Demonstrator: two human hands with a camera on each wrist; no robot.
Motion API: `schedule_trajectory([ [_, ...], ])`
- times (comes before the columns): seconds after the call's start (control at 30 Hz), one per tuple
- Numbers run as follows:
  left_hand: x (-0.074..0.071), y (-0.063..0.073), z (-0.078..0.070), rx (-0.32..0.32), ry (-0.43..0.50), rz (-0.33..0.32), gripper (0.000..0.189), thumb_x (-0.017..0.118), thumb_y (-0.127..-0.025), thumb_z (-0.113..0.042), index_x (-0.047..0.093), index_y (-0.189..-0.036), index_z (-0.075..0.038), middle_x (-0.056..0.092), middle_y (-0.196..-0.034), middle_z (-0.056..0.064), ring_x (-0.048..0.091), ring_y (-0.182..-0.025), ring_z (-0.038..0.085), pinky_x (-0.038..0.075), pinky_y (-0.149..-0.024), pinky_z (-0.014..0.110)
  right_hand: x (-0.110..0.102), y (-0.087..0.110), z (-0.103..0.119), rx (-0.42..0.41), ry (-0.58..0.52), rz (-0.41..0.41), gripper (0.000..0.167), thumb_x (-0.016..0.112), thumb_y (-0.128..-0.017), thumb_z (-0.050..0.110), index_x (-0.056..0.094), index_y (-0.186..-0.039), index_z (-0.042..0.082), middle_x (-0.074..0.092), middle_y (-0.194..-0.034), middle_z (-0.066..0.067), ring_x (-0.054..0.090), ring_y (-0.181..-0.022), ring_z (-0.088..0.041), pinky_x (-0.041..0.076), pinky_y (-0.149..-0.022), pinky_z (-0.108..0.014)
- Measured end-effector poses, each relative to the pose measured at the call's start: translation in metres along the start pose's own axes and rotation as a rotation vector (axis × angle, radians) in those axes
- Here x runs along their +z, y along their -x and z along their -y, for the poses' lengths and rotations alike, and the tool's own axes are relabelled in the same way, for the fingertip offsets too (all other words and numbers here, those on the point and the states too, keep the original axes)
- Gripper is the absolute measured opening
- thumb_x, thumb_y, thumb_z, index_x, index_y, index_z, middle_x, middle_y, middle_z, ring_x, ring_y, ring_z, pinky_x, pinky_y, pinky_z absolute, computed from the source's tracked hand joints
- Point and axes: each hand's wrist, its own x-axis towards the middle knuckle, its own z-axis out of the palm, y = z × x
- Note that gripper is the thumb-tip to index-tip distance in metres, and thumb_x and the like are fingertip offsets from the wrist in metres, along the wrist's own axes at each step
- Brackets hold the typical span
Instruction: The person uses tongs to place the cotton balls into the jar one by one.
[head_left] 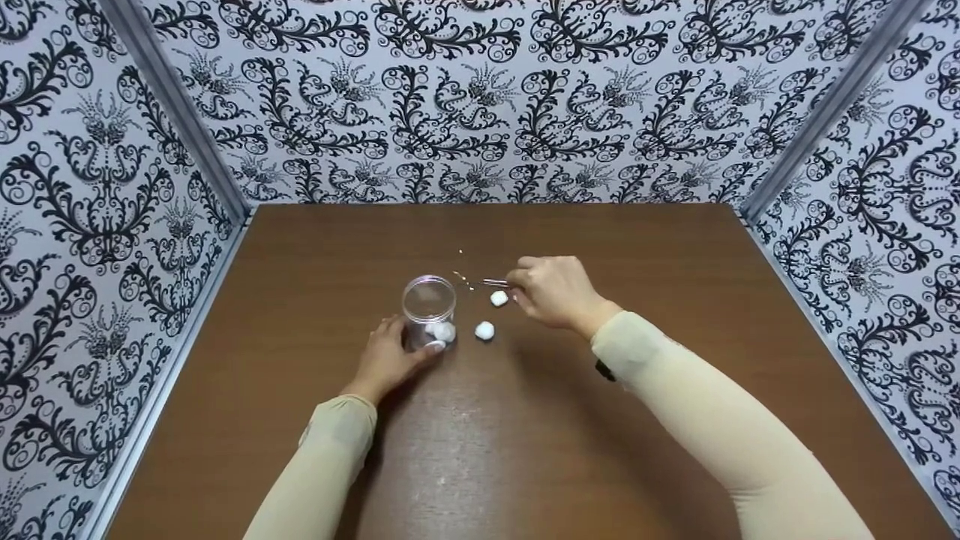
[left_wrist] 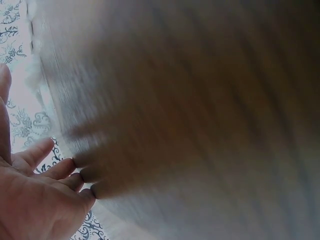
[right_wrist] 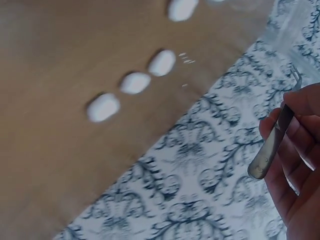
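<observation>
- Left grip (head_left: 386, 356) curls round a clear jar (head_left: 430, 321) on the tabletop (head_left: 315, 262), white cotton balls (head_left: 441, 331) inside.
- Right grip (head_left: 553, 291) pinches metal tweezers (head_left: 495, 283), tips pointing left.
- Loose cotton balls (head_left: 484, 331) lie just right of the jar, near the tweezers.

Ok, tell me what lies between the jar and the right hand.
Between jar and right hand, the head view shows the protruding tweezers, a white ball and pale bits; another ball sits nearer the person.
</observation>
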Motion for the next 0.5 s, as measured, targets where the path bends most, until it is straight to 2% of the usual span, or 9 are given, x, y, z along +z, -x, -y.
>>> schedule_trajectory([
  [0.2, -0.001, 0.0, 0.001, -0.019, 0.015, 0.024, 0.092, 0.076, -0.081, -0.056, 0.042, -0.15, -0.005, 0.038, -0.152, 0.025, 0.025, -0.144, 0.045, 0.023, -0.114, 0.059, 0.017, 0.034, -0.018, 0.022, 0.046, 0.039, 0.008, 0.07, -0.078, 0.015, 0.076, -0.084, 0.017, 0.058, -0.073, 0.002, 0.053, -0.049, -0.021, 0.041, -0.039, -0.04],
  [0.3, -0.001, 0.0, 0.0, -0.009, 0.02, 0.019, 0.092, 0.077, -0.082, -0.055, 0.042, -0.15, -0.005, 0.039, -0.151, 0.025, 0.026, -0.143, 0.046, 0.023, -0.114, 0.059, 0.024, 0.048, -0.022, 0.032, 0.05, 0.059, 0.005, 0.072, -0.077, 0.014, 0.074, -0.08, 0.016, 0.058, -0.072, 0.001, 0.054, -0.049, -0.021, 0.042, -0.039, -0.041],
  [0.5, -0.001, 0.0, 0.0, 0.009, 0.022, 0.009, 0.09, 0.077, -0.082, -0.053, 0.044, -0.149, -0.002, 0.041, -0.15, 0.025, 0.027, -0.142, 0.046, 0.023, -0.114, 0.058, 0.032, 0.064, -0.023, 0.074, 0.026, 0.111, 0.004, 0.071, -0.078, 0.013, 0.073, -0.078, 0.017, 0.06, -0.074, 0.001, 0.055, -0.052, -0.02, 0.045, -0.041, -0.042],
])
